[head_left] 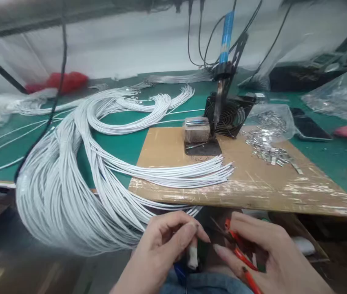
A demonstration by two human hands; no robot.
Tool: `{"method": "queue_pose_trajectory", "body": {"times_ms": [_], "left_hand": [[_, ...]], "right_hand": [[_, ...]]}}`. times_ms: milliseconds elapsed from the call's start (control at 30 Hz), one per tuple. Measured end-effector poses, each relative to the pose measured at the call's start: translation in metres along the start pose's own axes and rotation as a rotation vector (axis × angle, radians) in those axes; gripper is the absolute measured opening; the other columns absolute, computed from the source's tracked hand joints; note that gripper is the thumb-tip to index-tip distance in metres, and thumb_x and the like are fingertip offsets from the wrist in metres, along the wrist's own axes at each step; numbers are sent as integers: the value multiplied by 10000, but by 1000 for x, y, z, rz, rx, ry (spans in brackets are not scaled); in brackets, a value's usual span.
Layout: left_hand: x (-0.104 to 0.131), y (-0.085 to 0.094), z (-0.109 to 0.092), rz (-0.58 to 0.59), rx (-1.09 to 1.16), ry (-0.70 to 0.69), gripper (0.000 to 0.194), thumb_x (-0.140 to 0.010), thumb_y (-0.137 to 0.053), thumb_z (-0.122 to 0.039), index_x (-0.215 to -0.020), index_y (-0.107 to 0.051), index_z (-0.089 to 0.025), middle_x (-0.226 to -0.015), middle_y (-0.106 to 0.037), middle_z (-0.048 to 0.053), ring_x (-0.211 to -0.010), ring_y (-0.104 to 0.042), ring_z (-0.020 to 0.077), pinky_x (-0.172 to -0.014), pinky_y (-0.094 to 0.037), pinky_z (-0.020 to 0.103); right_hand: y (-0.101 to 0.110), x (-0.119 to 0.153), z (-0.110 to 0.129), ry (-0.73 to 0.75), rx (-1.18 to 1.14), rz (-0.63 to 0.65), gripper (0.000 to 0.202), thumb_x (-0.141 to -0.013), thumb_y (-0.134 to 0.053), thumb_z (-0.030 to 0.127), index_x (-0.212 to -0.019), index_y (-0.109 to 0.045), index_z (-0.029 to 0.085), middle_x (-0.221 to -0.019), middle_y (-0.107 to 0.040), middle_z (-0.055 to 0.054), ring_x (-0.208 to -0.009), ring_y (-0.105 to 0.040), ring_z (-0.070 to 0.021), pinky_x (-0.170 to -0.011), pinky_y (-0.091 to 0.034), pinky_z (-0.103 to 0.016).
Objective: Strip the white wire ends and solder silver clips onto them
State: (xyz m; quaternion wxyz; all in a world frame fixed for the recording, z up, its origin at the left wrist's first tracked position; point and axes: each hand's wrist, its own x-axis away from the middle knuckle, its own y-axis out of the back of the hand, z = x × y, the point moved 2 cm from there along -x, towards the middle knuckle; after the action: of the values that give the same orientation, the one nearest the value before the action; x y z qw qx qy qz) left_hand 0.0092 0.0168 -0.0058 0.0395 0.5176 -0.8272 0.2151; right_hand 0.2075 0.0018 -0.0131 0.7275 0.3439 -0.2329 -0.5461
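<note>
My left hand (169,243) is below the front edge of the work board, thumb and forefinger pinched together. What they hold, if anything, is too small to make out. Under these fingers shows a short whitish piece (193,256), which I cannot identify. My right hand (263,247) is wrapped round a red-handled tool (244,258) with slim dark jaws pointing up and left, close to my left fingertips. A big bundle of white cables (66,192) hangs over the table edge left of my hands, and cut cable ends (204,171) fan out on the board.
A cardboard-covered board (253,190) lies on the green table (124,149). On it stand a soldering iron (222,73) in a holder, a small block (197,130) and a black fan (230,116). Small metal terminals (268,143) spill from a plastic bag; a phone (310,125) lies right.
</note>
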Motion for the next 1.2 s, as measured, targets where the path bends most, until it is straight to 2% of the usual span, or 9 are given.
{"method": "queue_pose_trajectory", "body": {"times_ms": [200, 333, 533, 700, 867, 1000, 1200], "left_hand": [[2, -1, -4, -75, -95, -58, 296, -969, -674, -432, -903, -748, -153, -707, -575, -6, -648, -479, 113, -617, -368, 225], [4, -3, -5, -80, -144, -34, 312, -972, -651, -451, -918, -734, -154, -684, -529, -16, -638, -453, 123, -622, -371, 245], [8, 1, 4, -110, -229, -17, 307, -971, -638, -474, -972, -739, -184, -739, -537, -3, -674, -470, 136, -624, -374, 253], [10, 3, 5, -125, -275, -12, 284, -971, -639, -457, -974, -758, -199, -760, -531, 0, -689, -452, 140, -620, -365, 255], [10, 2, 2, -149, -266, 2, 314, -959, -648, -479, -1018, -766, -193, -816, -556, 19, -734, -485, 155, -645, -375, 261], [11, -1, -2, -156, -244, 7, 315, -953, -655, -473, -974, -762, -178, -760, -533, 5, -691, -458, 142, -619, -351, 261], [10, -5, -6, -152, -240, -9, 304, -958, -655, -447, -976, -787, -173, -812, -622, 35, -696, -483, 144, -621, -373, 259]], "right_hand": [[-3, 0, 4, -14, -5, 72, 266, -948, -638, 313, -708, -587, 211, -737, -611, -20, -615, -582, -145, -522, -426, -216], [-5, 0, 2, -5, -5, 96, 300, -951, -622, 312, -676, -556, 213, -707, -584, -5, -600, -566, -134, -514, -397, -229], [-4, 0, 0, 37, -5, 44, 365, -949, -590, 262, -625, -432, 211, -647, -523, 20, -560, -497, -110, -496, -322, -252], [-2, 0, 1, 93, 29, 6, 396, -893, -590, 179, -625, -300, 206, -583, -446, 45, -527, -417, -97, -482, -273, -260], [-1, 1, 2, 111, 18, -14, 391, -849, -587, 142, -633, -267, 206, -578, -417, 50, -523, -395, -96, -475, -273, -250], [-2, 2, 1, 115, 8, -11, 374, -833, -576, 117, -639, -268, 207, -577, -422, 51, -522, -407, -93, -473, -283, -237], [-2, 0, 2, 223, 79, -119, 386, -779, -573, 78, -652, -229, 198, -563, -354, 64, -497, -364, -67, -471, -256, -218]]}}
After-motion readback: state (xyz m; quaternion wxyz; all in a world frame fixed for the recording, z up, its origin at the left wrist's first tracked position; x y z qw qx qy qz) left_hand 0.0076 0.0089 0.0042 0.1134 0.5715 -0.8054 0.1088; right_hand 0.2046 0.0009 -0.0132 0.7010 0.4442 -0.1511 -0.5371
